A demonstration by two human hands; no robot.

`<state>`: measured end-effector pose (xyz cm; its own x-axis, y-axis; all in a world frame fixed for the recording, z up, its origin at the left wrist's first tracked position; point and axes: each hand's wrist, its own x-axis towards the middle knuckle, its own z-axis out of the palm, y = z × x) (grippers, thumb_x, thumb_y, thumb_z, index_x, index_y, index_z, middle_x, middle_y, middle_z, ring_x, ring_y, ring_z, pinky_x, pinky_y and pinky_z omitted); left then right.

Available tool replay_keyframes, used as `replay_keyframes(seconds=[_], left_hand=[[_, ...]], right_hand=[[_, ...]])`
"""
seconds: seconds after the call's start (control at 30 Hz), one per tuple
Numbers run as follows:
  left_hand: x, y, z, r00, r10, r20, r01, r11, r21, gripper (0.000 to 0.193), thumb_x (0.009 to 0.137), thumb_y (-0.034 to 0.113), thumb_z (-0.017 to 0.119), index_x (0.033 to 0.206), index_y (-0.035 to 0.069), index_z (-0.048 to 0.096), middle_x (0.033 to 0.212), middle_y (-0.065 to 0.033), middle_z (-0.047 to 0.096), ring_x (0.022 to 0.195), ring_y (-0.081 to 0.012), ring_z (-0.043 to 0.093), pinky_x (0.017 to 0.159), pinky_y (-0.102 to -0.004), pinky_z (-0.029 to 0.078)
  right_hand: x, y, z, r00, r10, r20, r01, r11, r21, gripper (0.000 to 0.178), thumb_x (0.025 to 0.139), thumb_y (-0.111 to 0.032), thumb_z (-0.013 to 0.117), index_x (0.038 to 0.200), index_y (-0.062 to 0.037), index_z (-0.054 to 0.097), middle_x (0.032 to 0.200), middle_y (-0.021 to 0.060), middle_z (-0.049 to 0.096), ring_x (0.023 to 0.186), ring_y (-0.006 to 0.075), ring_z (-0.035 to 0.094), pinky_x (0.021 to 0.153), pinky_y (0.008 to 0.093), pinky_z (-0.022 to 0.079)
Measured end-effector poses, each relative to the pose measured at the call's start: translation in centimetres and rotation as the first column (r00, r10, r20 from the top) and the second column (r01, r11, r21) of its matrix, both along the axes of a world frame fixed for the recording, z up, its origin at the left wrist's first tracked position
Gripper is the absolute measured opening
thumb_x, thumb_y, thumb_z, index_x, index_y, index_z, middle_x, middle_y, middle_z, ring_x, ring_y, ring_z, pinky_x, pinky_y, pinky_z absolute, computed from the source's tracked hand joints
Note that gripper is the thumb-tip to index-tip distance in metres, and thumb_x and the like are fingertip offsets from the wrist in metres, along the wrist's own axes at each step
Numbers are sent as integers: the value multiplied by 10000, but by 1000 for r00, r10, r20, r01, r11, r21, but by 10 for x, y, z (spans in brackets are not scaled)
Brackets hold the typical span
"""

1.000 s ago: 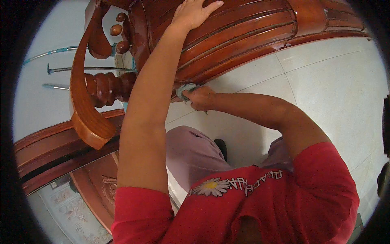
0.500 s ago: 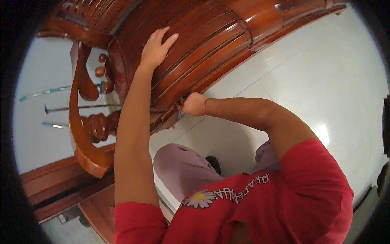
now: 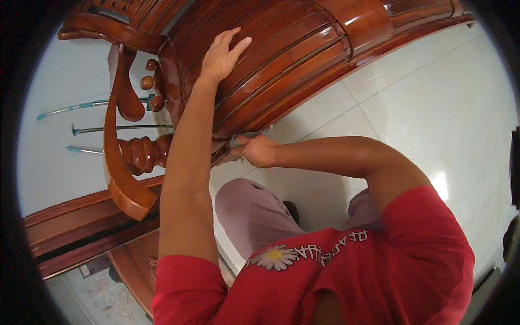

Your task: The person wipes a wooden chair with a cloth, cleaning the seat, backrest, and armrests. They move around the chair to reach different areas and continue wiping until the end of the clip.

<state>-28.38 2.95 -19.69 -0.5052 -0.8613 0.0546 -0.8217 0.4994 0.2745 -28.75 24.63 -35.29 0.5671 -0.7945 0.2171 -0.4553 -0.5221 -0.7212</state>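
A glossy reddish-brown wooden bench (image 3: 287,46) with a slatted seat fills the upper middle. My left hand (image 3: 223,57) rests on the seat slats, fingers spread and nothing in its grasp. Lower down, by the bench's front edge near its armrest end, my right hand (image 3: 257,150) is closed on a grey cloth (image 3: 245,137). That cloth is pressed against the front rail, and part of it is hidden by my fingers. A curved wooden armrest (image 3: 115,157) stands left of my left forearm.
Long poles with blue-green parts (image 3: 81,105) show behind the armrest against a pale wall. A dark red wooden sill (image 3: 86,208) runs across the lower left. Pale tiled floor (image 3: 422,114) spreads on the right, and my knees are below the bench edge.
My right hand has moved a little along the front rail toward the armrest end, and more of the cloth now shows. My left hand stays on the seat; the whole view has shifted slightly.
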Motion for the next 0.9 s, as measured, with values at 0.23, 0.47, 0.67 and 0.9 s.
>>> replay_keyframes(seconds=[0.23, 0.47, 0.67, 0.9], left_hand=[[3, -4, 0, 993, -64, -95, 68, 997, 39, 687, 971, 625, 534, 1512, 204, 495, 1614, -119, 370, 1492, -294, 347, 1208, -410, 284], [2, -4, -1, 996, -42, -76, 45, 998, 46, 668, 999, 570, 531, 1527, 163, 469, 1605, -141, 370, 1494, -295, 339, 1213, -411, 276], [-3, -2, 3, 996, -63, -66, 66, 996, 52, 648, 1019, 548, 517, 1533, 160, 453, 1600, -142, 371, 1496, -305, 331, 1217, -414, 268], [7, -1, 3, 997, -74, -39, 76, 996, 49, 637, 1036, 540, 485, 1537, 150, 440, 1591, -141, 374, 1487, -317, 334, 1215, -418, 273]], right_hand=[[-24, -21, -22, 935, 30, -352, -116, 967, -226, 298, 873, -172, 573, 1158, -91, 601, 1088, 154, 584, 820, 333, 698, 730, 487, 581], [-248, -14, -37, 835, -363, -413, 167, 883, -439, 264, 893, -156, 579, 1154, -132, 548, 1103, 125, 618, 799, 302, 718, 638, 466, 584], [-410, -6, -29, 569, -700, -433, 524, 713, -465, 262, 915, -153, 557, 1175, -179, 548, 1100, 94, 637, 898, 292, 714, 715, 436, 586], [-500, -28, -50, 30, -985, -172, 995, 14, 95, 370, 892, -157, 619, 1258, -108, 611, 1166, 181, 718, 1057, 376, 688, 901, 458, 539]])
